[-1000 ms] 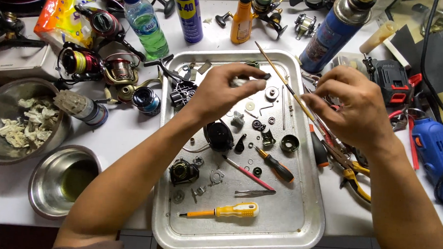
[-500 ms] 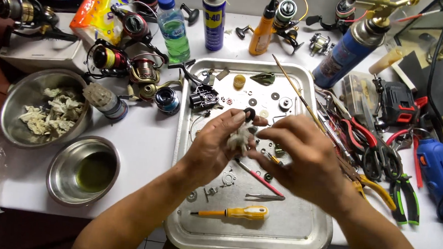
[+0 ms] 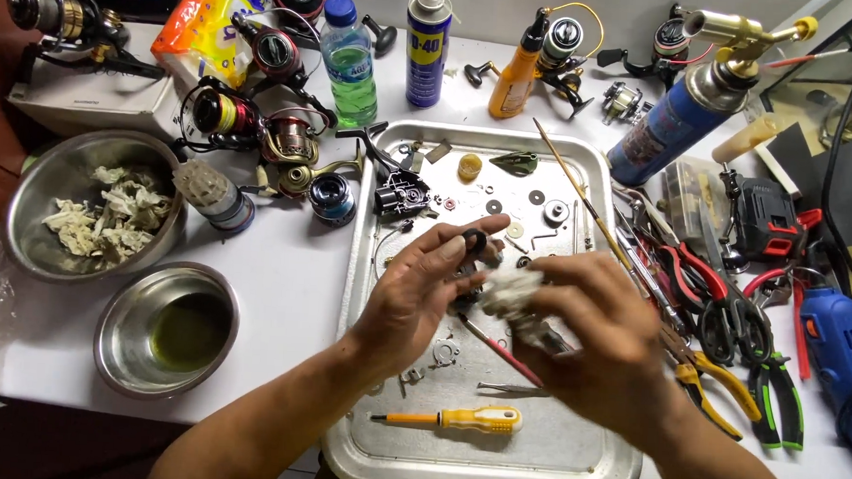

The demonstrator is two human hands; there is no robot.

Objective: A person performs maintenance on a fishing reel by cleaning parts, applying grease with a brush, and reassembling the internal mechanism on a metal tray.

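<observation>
White rag [image 3: 508, 289] sat bunched in the right hand [image 3: 589, 342], pressed against a small black ring part [image 3: 474, 242] pinched in the left hand [image 3: 424, 292], both over the metal tray [image 3: 570, 457]. A yellow screwdriver [image 3: 466, 420] lay below; pliers [image 3: 727, 368] lay on the surface beside it.
</observation>
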